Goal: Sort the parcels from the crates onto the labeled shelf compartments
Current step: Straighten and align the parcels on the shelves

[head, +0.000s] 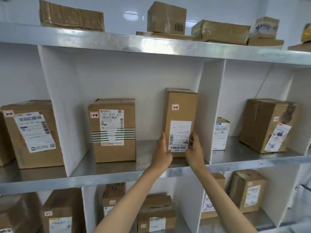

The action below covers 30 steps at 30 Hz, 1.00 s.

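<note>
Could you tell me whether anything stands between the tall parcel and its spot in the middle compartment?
Nothing visible does: the tall parcel is inside that compartment, with the other box standing apart on its left.

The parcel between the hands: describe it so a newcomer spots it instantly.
On the middle shelf, the central compartment holds two boxes tagged 1-2. The parcel is the right one, by the divider, held by left hand and right hand. Unlike its wider neighbour, it is tall and narrow.
</note>
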Each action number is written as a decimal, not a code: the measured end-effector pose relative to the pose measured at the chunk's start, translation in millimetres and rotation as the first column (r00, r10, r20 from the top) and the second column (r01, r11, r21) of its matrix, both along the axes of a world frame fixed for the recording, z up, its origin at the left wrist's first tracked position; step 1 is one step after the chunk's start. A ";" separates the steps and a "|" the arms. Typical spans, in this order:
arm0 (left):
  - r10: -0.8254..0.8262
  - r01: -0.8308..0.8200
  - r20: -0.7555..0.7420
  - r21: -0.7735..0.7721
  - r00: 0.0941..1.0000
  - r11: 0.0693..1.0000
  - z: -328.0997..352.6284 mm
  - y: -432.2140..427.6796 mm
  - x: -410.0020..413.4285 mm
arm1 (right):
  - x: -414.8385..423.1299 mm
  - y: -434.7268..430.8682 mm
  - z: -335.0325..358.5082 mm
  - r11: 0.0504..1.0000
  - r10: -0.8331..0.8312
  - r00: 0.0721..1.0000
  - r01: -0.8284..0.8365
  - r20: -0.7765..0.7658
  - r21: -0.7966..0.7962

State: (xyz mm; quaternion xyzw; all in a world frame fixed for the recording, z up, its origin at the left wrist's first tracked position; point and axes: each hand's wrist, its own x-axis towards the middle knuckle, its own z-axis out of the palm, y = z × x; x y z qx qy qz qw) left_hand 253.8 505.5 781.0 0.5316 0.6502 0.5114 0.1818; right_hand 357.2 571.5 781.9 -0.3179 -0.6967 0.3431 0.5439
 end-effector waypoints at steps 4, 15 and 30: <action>0.003 -0.003 -0.039 0.012 0.999 1.000 -0.9 1.2 0.1 | 0.6 2.9 2.0 1.000 0.019 0.999 -0.019 0.036 0.011; 0.049 -0.050 0.016 0.075 0.999 0.996 3.1 -8.9 0.6 | 11.0 -10.7 5.5 0.999 -0.029 0.996 0.027 0.085 0.024; 0.209 -0.076 -0.165 0.582 0.964 0.810 15.0 -37.6 51.9 | 73.8 -47.7 14.3 0.953 -0.150 0.988 0.152 -0.030 0.262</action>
